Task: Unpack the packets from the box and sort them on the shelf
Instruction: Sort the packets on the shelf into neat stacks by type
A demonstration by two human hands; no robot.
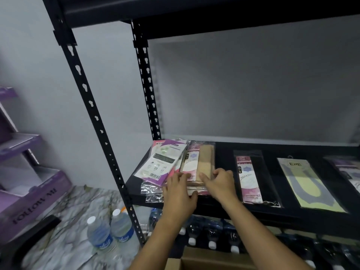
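A stack of beige packets (204, 160) in clear sleeves lies on the black shelf (224, 151), second pile from the left. My left hand (180, 191) rests on the stack's near left corner, thumb hooked at its front edge. My right hand (221, 182) presses on the near right side, fingers curled on top. A pile of pink and white packets (165, 162) sits tilted to the left, touching the stack. Further right lie a black packet with a pink label (251, 178), a yellow packet (309, 186) and another packet (348, 170) at the edge. The open cardboard box (204, 260) is below my arms.
Black shelf uprights (93, 114) stand at the left. Water bottles (109, 230) stand on the marble-patterned floor, and more bottles (212, 236) fill the space under the shelf. A purple cardboard display stand (29, 191) is at the far left.
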